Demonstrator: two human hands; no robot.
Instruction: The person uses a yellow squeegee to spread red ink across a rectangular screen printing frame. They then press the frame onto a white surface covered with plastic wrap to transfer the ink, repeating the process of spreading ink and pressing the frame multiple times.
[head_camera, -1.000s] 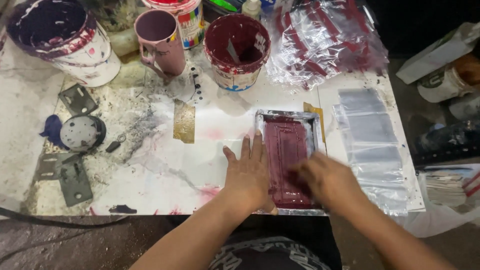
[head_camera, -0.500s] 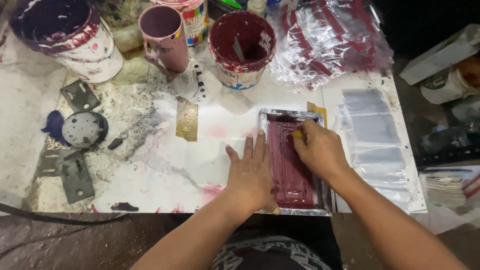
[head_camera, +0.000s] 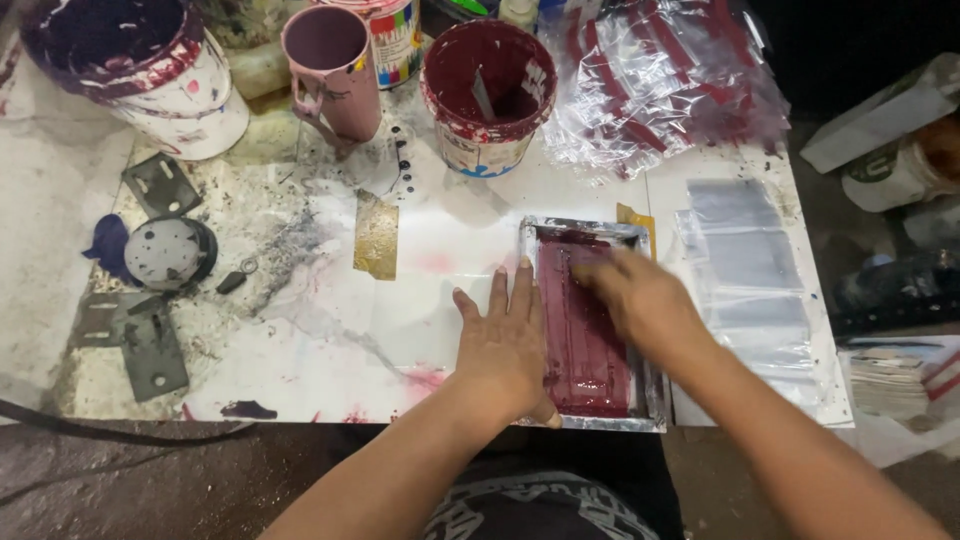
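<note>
Maroon screen frame (head_camera: 585, 330) | right hand (head_camera: 640, 300) blurred | left hand (head_camera: 505, 345) covers edge

On the paint-stained white counter (head_camera: 330, 330) lay a small metal-framed screen (head_camera: 590, 320) coated in dark red ink. The left hand (head_camera: 505, 345) pressed flat, fingers spread, on the frame's left edge. The right hand (head_camera: 640, 300), blurred, lay on the upper part of the inked mesh; whether it held anything could not be told. Just right of the frame lay a row of clear bags (head_camera: 745, 270). Behind stood a red paint bucket (head_camera: 487, 95), a pink mug (head_camera: 330, 70) and a purple-stained white bucket (head_camera: 140, 70), with a heap of red-striped bags (head_camera: 660, 80) at the back right. Metal plates (head_camera: 150, 340) lay at the left.
</note>
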